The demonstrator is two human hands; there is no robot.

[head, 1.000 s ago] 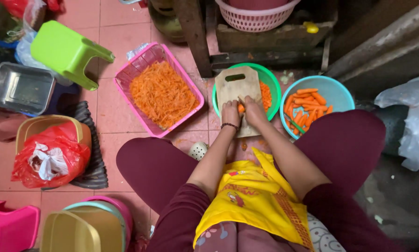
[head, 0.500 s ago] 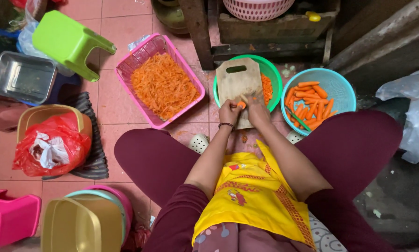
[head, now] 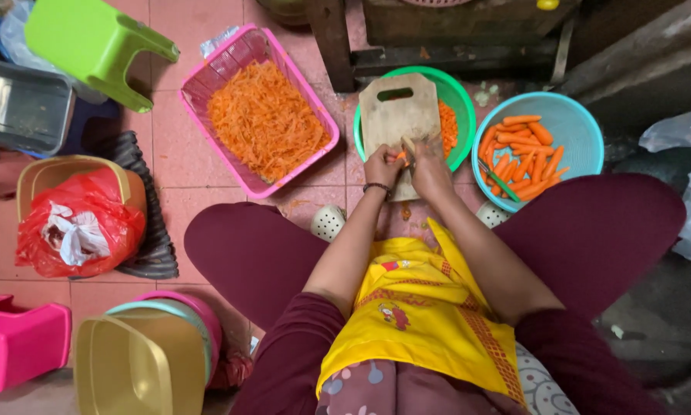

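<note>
My left hand (head: 381, 167) pins a small piece of carrot (head: 399, 156) against a wooden cutting board (head: 395, 115) that lies across a green bowl (head: 457, 96). My right hand (head: 430, 165) is closed around a knife handle right beside it, with the blade at the carrot. Cut carrot pieces (head: 447, 127) sit in the green bowl under the board. A turquoise bowl (head: 572, 123) to the right holds several peeled whole carrots (head: 518, 157) and a green peeler. A pink basket (head: 241, 58) to the left is full of shredded carrot (head: 264, 119).
A green stool (head: 91, 46) and a metal tub (head: 18, 104) stand at the upper left. A tan basket holding a red plastic bag (head: 76, 227) is at the left. Stacked containers (head: 149, 357) and a pink stool (head: 14, 346) are at the lower left. Dark wooden furniture legs (head: 330, 38) rise behind the bowls.
The view has drifted so everything sits lower in the frame. Both hands stay at the cutting board, working the carrot piece with small movements.
</note>
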